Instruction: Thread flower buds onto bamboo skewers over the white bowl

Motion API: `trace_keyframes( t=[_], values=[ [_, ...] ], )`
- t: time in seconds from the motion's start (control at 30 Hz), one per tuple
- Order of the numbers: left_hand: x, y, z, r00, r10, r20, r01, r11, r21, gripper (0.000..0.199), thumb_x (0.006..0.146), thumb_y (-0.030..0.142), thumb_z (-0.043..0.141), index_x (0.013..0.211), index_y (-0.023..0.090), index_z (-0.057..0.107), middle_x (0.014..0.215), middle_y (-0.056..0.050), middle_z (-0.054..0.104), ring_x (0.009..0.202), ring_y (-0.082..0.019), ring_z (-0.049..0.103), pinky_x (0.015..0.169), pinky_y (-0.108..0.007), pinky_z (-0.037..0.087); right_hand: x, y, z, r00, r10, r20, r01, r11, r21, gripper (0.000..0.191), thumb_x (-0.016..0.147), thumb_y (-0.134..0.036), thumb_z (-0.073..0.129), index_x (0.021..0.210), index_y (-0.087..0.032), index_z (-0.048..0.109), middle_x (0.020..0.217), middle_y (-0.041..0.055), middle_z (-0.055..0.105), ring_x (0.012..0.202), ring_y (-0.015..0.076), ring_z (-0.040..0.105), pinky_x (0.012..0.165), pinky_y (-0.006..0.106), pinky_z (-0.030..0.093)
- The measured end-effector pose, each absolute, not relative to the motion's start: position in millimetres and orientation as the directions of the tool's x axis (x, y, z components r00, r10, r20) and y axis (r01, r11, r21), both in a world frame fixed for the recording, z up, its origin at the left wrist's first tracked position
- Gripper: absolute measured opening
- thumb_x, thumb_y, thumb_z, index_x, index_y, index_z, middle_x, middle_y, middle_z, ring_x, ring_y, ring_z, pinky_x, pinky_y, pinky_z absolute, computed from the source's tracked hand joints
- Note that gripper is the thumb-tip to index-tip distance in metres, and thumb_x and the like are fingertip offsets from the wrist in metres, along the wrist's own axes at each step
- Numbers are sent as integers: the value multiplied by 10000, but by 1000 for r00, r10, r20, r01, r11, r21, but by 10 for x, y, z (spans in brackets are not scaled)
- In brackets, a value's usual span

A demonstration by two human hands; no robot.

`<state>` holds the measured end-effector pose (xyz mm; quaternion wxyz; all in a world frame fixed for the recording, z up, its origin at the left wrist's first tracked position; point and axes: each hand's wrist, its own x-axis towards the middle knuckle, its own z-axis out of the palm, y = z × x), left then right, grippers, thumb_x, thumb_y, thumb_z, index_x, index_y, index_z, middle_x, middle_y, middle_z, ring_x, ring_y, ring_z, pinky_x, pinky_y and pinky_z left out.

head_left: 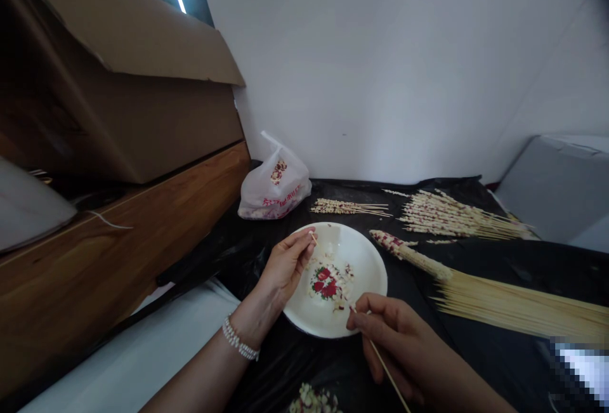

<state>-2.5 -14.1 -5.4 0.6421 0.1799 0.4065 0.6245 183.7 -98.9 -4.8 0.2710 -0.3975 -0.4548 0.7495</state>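
A white basin (373, 257) with a red flower print holds a scatter of small pale and dark-red pieces (346, 280). Over its far left rim, my left hand (285, 264) pinches a tiny pale piece (313, 236) between thumb and fingertips; its exact kind is too small to make out. My right hand (394, 340) grips a thin wooden skewer (387, 368) near the basin's front right rim. The skewer's upper end pokes out past the fingertips with a whitish bit at its tip, and its shaft slants down toward me.
Bare skewers (518, 305) and a threaded bundle (404, 251) lie to the right. Behind are more threaded skewers (442, 213), a smaller group (345, 208) and a plastic bag (280, 188). A pile of pieces (314, 400) sits in front; a cardboard box (157, 108) stands left.
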Motion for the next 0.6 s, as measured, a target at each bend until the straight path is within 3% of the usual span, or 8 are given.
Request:
trace_keyframes(
  t=[0.3, 0.47, 0.6],
  values=[
    [-26, -159, -49, -69, 953, -294, -655, 180, 734, 169, 820, -13, 603, 943, 53, 697, 788, -90, 704, 597, -63, 634, 580, -125, 541, 1760, -1001, -68, -474, 809, -346, 66, -360, -931, 340, 820, -532, 571, 787, -208, 472, 424, -77, 551, 244, 28, 301, 260, 141, 150],
    [-65, -144, -22, 40, 933, -358, -760, 261, 595, 107, 882, 135, 592, 899, 63, 671, 707, -47, 637, 533, -47, 576, 488, -113, 494, 1742, -996, -42, -478, 825, -302, 117, -281, -953, 328, 847, -519, 539, 776, -207, 466, 423, -83, 520, 271, 29, 292, 295, 149, 158],
    [-83, -151, 10, 149, 912, -383, -813, 333, 478, 103, 895, 139, 573, 859, 76, 646, 660, -5, 567, 479, -20, 500, 420, -95, 422, 1725, -1012, 9, -475, 816, -328, 182, -274, -945, 308, 847, -497, 530, 769, -205, 468, 418, -84, 502, 280, 32, 286, 313, 164, 147]
  ],
)
